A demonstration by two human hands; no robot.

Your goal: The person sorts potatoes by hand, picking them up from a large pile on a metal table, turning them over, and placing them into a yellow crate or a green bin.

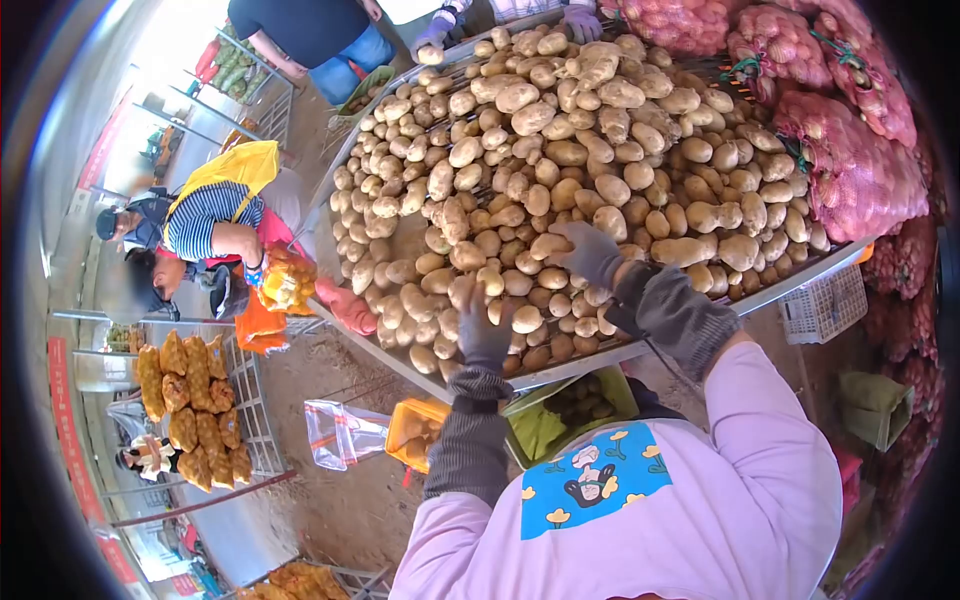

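A large heap of potatoes (pixel 540 120) covers a metal-edged sorting table (pixel 590 362). My left hand (pixel 484 335), in a grey glove, lies over the near side of the heap. Its fingers are apart and touch potatoes, with none clearly gripped. My right hand (pixel 590 255), gloved the same way, reaches farther in; its fingertips close on a potato (pixel 549 246). The underside of both hands is hidden.
Red net sacks of potatoes (pixel 850 170) are stacked on the right. Below the table edge stand a green crate (pixel 620 392), an orange crate (pixel 412 425) and a white basket (pixel 825 305). A co-worker's gloved hand (pixel 432 38) holds a potato across the table.
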